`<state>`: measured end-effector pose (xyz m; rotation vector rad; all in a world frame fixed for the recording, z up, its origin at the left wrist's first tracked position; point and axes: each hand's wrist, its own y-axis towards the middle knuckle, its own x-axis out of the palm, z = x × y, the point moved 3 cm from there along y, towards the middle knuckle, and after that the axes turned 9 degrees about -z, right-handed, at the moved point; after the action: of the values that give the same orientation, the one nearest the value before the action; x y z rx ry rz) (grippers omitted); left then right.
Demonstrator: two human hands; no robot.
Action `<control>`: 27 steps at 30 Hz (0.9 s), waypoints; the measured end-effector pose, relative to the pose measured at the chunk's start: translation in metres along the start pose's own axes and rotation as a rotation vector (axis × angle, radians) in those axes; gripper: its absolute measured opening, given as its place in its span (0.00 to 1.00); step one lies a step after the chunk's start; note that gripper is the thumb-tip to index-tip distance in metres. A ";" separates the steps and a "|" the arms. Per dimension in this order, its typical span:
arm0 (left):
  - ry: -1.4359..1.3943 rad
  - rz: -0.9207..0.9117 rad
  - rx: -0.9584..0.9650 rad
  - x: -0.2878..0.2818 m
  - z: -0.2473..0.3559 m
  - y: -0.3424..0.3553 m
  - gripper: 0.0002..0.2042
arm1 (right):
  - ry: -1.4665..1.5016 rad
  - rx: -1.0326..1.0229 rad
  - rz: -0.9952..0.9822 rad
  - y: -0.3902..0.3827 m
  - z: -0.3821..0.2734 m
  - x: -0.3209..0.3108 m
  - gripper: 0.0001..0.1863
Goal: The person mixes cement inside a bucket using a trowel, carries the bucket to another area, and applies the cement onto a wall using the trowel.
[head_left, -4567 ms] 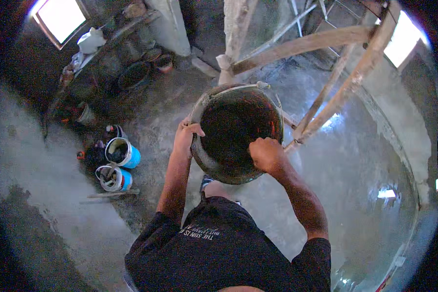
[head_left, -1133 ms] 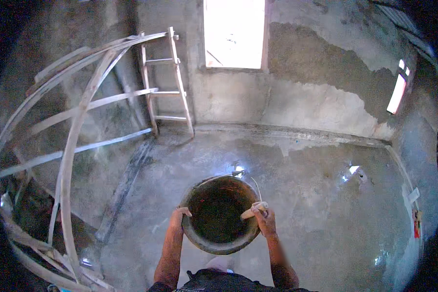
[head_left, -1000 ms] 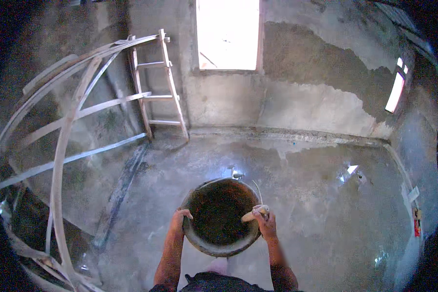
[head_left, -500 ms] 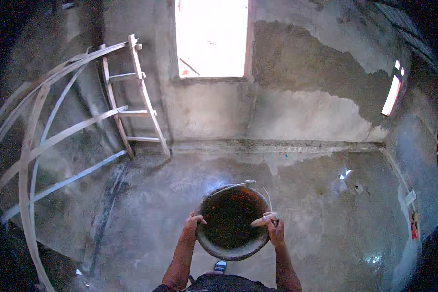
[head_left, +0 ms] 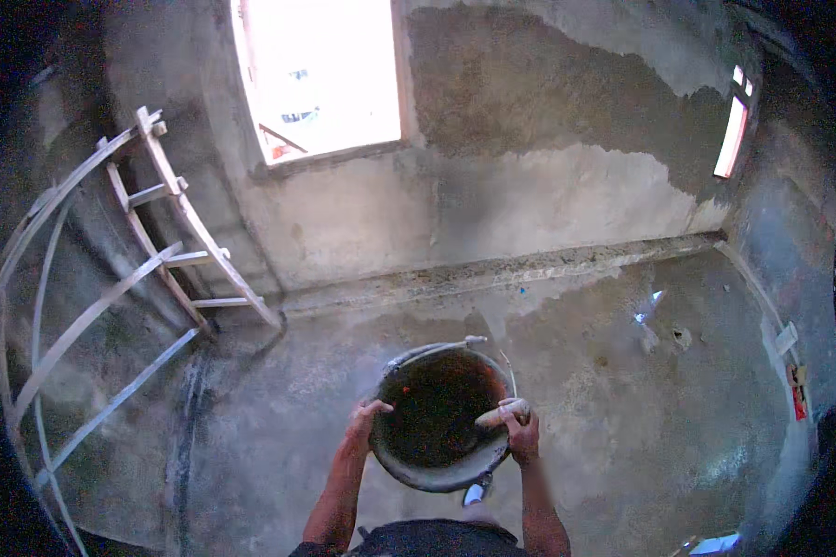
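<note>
Holding bucket (head_left: 441,476) btwn — L fingers (head_left: 377,408) clamped on rim (head_left: 395,461), R fingers (head_left: 514,420) on pale obj (head_left: 492,418).

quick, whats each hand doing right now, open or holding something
Left hand: closed on the dark bucket at its left rim.
Right hand: closed on a pale elongated object at the bucket's right rim.

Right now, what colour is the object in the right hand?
Pale tan: the object in the right hand, best seen in the head view.
</note>
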<state>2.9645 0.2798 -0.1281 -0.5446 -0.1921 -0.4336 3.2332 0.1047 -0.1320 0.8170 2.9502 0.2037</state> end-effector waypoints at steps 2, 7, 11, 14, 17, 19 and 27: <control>-0.036 -0.130 0.086 0.041 0.013 0.031 0.20 | 0.086 0.034 -0.037 0.046 0.003 -0.030 0.08; -0.109 -0.184 0.021 0.123 0.029 0.113 0.21 | -0.005 -0.085 -0.020 0.141 0.009 -0.100 0.08; -0.129 -0.227 -0.059 0.165 0.041 0.164 0.22 | 0.033 -0.056 0.010 0.200 0.017 -0.134 0.07; -0.106 -0.206 -0.046 0.195 0.054 0.206 0.23 | 0.065 -0.034 0.042 0.249 0.020 -0.157 0.07; -0.043 -0.216 0.014 0.221 0.074 0.248 0.23 | 0.127 -0.018 0.065 0.295 0.024 -0.171 0.07; -0.026 -0.243 0.035 0.233 0.087 0.275 0.23 | 0.071 -0.084 0.050 0.324 0.027 -0.175 0.06; -0.141 -0.334 0.060 0.274 0.137 0.400 0.22 | 0.025 0.028 0.103 0.447 0.047 -0.193 0.08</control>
<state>3.3793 0.5658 -0.1174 -0.4855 -0.4334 -0.7124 3.6297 0.3902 -0.1055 0.9782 2.9431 0.1806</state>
